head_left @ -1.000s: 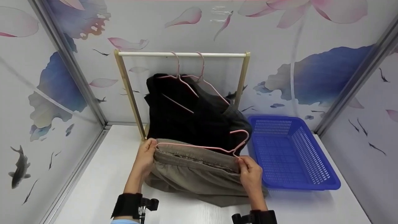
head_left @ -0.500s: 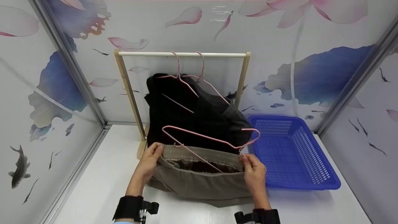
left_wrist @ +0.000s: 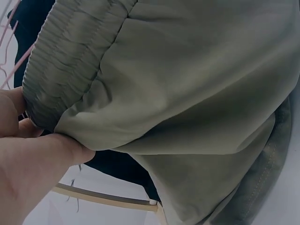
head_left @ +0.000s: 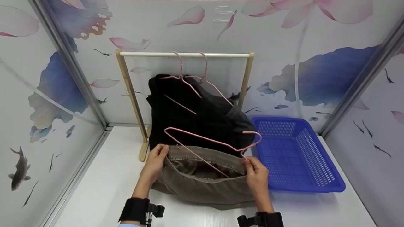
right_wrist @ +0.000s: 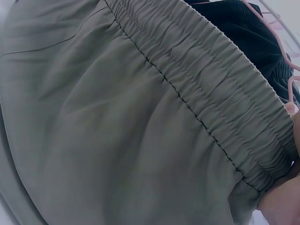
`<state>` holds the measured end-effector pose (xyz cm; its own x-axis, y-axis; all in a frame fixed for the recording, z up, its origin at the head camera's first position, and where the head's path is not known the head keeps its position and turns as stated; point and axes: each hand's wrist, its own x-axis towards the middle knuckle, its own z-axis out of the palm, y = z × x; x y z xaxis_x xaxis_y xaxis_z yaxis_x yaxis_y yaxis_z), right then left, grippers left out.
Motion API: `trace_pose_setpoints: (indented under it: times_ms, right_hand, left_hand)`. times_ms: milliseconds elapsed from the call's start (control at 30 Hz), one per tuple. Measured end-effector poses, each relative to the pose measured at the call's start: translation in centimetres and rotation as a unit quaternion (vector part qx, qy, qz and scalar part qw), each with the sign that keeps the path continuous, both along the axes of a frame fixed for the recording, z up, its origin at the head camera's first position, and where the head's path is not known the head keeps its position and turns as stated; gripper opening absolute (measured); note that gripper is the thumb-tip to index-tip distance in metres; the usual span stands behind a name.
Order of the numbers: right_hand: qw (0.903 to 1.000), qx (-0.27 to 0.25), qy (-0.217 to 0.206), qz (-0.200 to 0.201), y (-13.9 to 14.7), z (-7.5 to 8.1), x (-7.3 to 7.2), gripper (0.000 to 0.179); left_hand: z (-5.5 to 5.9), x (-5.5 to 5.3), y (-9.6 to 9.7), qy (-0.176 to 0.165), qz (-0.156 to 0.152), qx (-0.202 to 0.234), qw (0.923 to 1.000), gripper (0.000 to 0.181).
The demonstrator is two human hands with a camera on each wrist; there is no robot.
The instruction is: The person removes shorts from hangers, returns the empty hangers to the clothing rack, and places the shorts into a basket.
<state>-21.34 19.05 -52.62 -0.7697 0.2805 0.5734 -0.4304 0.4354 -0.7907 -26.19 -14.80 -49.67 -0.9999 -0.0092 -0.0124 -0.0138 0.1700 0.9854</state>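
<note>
Olive-grey shorts (head_left: pixel 208 194) with an elastic waistband are held up at the waist, the opening gaping upward. My left hand (head_left: pixel 156 161) pinches the waistband's left end between thumb and fingers. At the right end, my right hand (head_left: pixel 257 174) pinches the waistband together with part of a pink hanger (head_left: pixel 202 137). The hanger slants across the opening, its long upper arm above the waistband, its hook at the right and its lower bar dipping inside the shorts. In the right wrist view the gathered waistband (right_wrist: pixel 206 89) runs down to my fingertips (right_wrist: pixel 286 199).
Behind the shorts stands a wooden rack with a white rod (head_left: pixel 145 55). Two pink hangers carry black and dark grey clothes (head_left: pixel 172 124) on it. A blue basket (head_left: pixel 326 160) with perforated sides stands on the white table (head_left: pixel 104 176) at the right. Patterned walls enclose the table.
The hanger has tilted up, its left end coming above the waistband. My left hand has moved slightly right, and the waist opening gapes wider.
</note>
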Motion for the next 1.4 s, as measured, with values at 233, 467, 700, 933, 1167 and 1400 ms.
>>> trace_pose_setpoints:
  times_ms: [233, 467, 700, 933, 1167, 1400]
  right_hand:
    - [0.9999, -0.006, 0.004, 0.008, -0.9, 0.9, 0.4, 0.018]
    - [0.9999, 0.002, 0.012, 0.005, -0.9, 0.0, -0.3, 0.018]
    - [0.9998, -0.001, 0.021, 0.002, -1.0, 0.3, -0.5, 0.016]
    - [0.9987, 0.016, 0.049, 0.0, -2.1, 3.1, 0.8, 0.015]
    - [0.9993, 0.026, 0.027, -0.009, -1.7, 1.5, 0.0, 0.015]
    - [0.9992, 0.02, 0.034, 0.006, -0.9, -0.1, -0.9, 0.017]
  left_hand:
    - [0.0, 0.0, 0.5, 0.018, -0.002, -0.072, 0.9973, 0.045]
    - [-0.2, -0.2, 0.8, 0.035, -0.021, -0.067, 0.9969, 0.053]
    - [-0.4, -0.4, 1.2, 0.054, -0.079, -0.05, 0.9941, 0.063]
    - [-0.6, -0.4, 1.3, 0.077, -0.09, -0.097, 0.9882, 0.065]
    - [-0.2, -0.3, 1.6, 0.133, -0.045, -0.12, 0.9828, 0.058]
    - [1.4, 0.2, 2.4, 0.227, 0.051, -0.149, 0.9612, 0.062]
